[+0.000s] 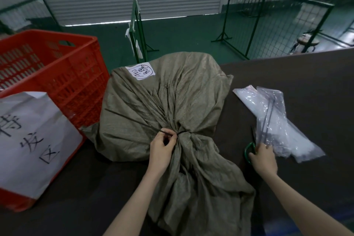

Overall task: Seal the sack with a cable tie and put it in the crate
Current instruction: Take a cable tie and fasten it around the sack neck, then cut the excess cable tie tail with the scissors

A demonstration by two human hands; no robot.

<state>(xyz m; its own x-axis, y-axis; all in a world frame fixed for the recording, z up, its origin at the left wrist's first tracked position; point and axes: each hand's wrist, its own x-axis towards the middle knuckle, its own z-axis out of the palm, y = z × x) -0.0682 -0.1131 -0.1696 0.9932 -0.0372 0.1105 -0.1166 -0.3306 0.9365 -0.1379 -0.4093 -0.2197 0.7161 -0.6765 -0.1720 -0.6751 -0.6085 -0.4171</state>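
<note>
A full olive-green woven sack [172,90] lies on the dark table, its neck gathered toward me and cinched by a black cable tie [134,121] whose long tail points up and left. My left hand [162,146] pinches the tie right at the neck. My right hand [263,157] rests on green-handled scissors [249,151] to the right of the sack, fingers closing around the handle. The red slatted crate [63,74] stands at the left, a white paper sign with handwriting taped to its front.
A clear plastic bag [277,120] holding more black cable ties lies on the table [306,82] at the right. Beyond the table are a green floor, green wire-mesh stands [268,25] and a shut roller door.
</note>
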